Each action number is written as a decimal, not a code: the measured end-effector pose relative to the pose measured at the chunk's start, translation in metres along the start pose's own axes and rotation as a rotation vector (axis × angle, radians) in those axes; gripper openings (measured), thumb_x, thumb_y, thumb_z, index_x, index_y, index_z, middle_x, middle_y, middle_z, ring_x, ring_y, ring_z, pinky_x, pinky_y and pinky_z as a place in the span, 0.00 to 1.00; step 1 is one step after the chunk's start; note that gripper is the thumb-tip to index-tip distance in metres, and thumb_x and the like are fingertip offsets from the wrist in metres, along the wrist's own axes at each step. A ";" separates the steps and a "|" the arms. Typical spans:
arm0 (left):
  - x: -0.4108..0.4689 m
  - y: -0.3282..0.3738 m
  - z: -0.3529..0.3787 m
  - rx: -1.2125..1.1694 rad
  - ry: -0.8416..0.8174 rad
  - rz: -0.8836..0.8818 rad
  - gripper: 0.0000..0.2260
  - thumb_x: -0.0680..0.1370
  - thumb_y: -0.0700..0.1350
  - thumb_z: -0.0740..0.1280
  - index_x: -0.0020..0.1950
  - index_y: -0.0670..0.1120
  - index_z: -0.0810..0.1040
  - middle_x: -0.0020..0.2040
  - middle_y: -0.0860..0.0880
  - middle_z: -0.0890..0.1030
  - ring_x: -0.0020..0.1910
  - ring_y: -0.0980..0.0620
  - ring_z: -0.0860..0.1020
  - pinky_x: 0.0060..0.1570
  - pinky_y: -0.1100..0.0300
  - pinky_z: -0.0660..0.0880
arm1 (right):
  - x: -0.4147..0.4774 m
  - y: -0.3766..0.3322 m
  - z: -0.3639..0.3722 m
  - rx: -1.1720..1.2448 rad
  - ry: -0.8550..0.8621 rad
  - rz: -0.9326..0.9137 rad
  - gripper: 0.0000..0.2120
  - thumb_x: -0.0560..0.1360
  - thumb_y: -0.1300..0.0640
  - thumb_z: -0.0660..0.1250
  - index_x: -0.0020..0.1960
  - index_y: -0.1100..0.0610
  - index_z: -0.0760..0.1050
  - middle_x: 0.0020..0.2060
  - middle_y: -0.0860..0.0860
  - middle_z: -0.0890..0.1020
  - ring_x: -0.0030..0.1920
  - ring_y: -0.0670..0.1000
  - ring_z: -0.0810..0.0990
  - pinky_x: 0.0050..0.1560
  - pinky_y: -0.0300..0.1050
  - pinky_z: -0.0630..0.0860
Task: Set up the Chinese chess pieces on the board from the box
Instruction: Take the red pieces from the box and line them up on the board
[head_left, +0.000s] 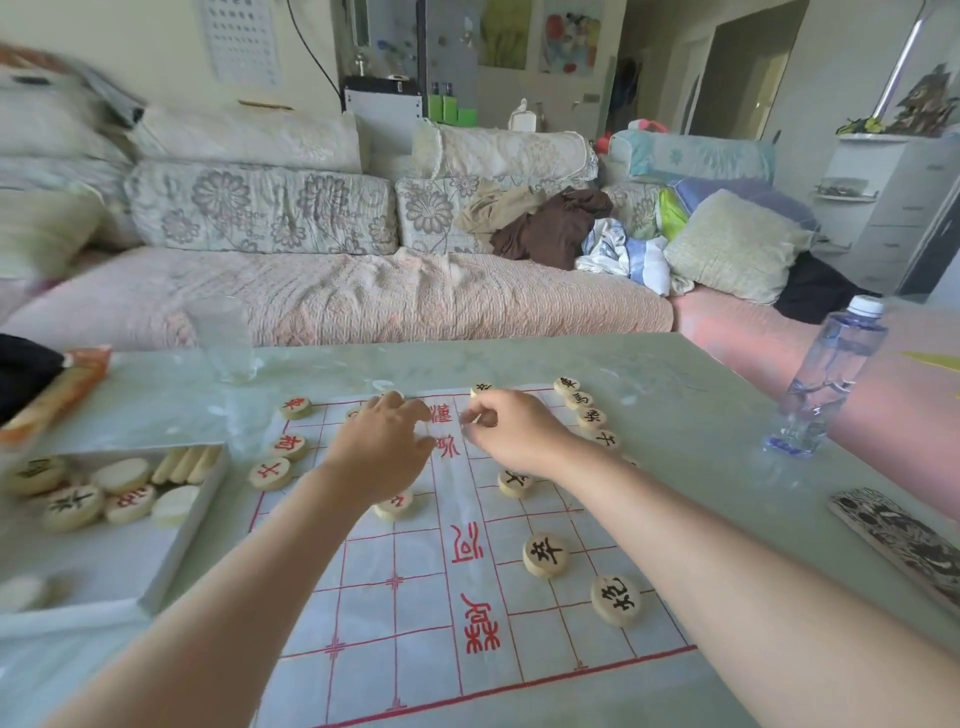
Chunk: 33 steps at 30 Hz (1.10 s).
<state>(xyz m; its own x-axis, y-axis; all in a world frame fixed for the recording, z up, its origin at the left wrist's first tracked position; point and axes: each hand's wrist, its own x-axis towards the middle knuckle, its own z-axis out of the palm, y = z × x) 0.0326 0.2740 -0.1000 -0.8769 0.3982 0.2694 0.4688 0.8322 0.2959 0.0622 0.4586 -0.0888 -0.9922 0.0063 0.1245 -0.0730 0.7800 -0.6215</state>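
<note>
Over the far end of the board (405, 613) the left hand (384, 447) curls and the right hand (514, 436) pinches (holding what, I cannot tell). Pieces (72, 506) lie in the box (104, 566), left; a glass (223, 338) and a bottle (826, 384) flank them.

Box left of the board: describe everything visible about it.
The box is a shallow white tray, cardboard by its look, open with no lid on it. It lies flat on the table just left of the board. Its far half holds round pale wooden pieces: some show black or red characters, some lie blank side up, and a few stand on edge in the far corner.
</note>
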 end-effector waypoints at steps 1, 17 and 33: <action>-0.008 -0.010 -0.009 0.017 -0.002 -0.021 0.16 0.78 0.53 0.63 0.65 0.52 0.73 0.59 0.49 0.75 0.61 0.46 0.71 0.59 0.50 0.71 | -0.001 -0.012 0.009 0.003 -0.016 -0.029 0.07 0.76 0.54 0.67 0.52 0.49 0.81 0.42 0.43 0.81 0.47 0.49 0.81 0.50 0.44 0.76; -0.169 -0.209 -0.100 0.024 0.120 -0.455 0.13 0.77 0.46 0.63 0.61 0.53 0.77 0.58 0.49 0.76 0.58 0.45 0.73 0.55 0.53 0.72 | 0.018 -0.191 0.163 -0.043 -0.256 -0.261 0.07 0.76 0.54 0.65 0.52 0.45 0.78 0.48 0.45 0.81 0.48 0.49 0.79 0.52 0.44 0.77; -0.188 -0.274 -0.103 -0.153 0.089 -0.527 0.19 0.76 0.40 0.62 0.68 0.48 0.72 0.63 0.47 0.76 0.61 0.47 0.74 0.57 0.60 0.69 | 0.058 -0.279 0.273 -0.488 -0.344 -0.513 0.21 0.77 0.48 0.67 0.69 0.46 0.71 0.68 0.50 0.75 0.66 0.56 0.75 0.61 0.47 0.72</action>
<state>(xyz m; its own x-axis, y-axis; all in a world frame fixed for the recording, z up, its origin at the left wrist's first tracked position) 0.0802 -0.0687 -0.1369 -0.9876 -0.0967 0.1238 -0.0148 0.8420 0.5392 -0.0030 0.0700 -0.1194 -0.8277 -0.5612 0.0079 -0.5572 0.8199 -0.1314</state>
